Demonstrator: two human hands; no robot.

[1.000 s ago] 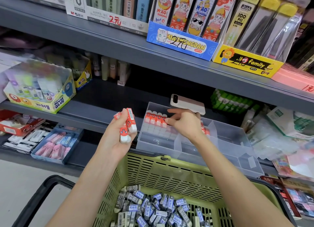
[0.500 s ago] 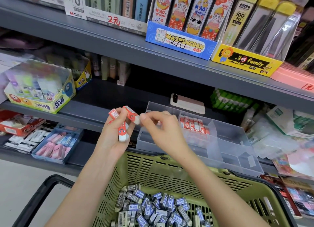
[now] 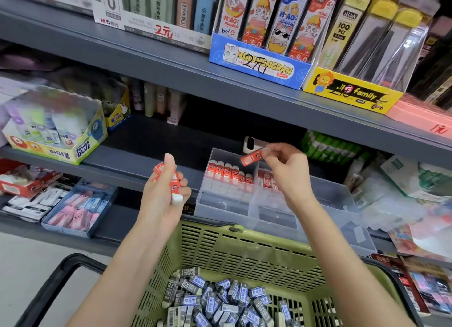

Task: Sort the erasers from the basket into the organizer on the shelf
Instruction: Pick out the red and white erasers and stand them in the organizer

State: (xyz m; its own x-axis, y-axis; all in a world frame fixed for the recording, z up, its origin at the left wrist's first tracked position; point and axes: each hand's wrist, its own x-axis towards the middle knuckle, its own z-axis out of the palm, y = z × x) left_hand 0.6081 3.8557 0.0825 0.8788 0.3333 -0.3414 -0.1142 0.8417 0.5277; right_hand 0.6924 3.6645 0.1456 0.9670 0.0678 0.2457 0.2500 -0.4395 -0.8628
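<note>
**A:** What materials and shapes are seen from the head view?

**B:** A green plastic basket [image 3: 244, 248] with slotted walls is seen at the bottom. It is filled with grey and blue erasers [image 3: 220, 299], small blocks in paper sleeves, piled too thickly to be counted. A clear hard-plastic organizer [image 3: 274, 214], split by dividers, is set on the dark grey shelf [image 3: 146, 155], just behind the basket's rim.

**A:** How many red ones are counted?

**B:** A row of red erasers [image 3: 230, 173] is stood upright in the compartment nearest the left hand [image 3: 163, 202]. Six can be counted, each with a white lower end. More red erasers are stood in the next compartment, but they are partly hidden by the right hand [image 3: 291, 175], so no number can be given.

**A:** And how are the fingers placed?

**B:** Two red erasers [image 3: 174, 183] are gripped in the left hand. The fingers [image 3: 184, 192] are curled round them, the thumb is laid along the top, and one white end shows below. A single red eraser [image 3: 250, 158] is pinched at one end between the right thumb and forefinger. It is held tilted in the air over the organizer, above the row and not touching it.
</note>
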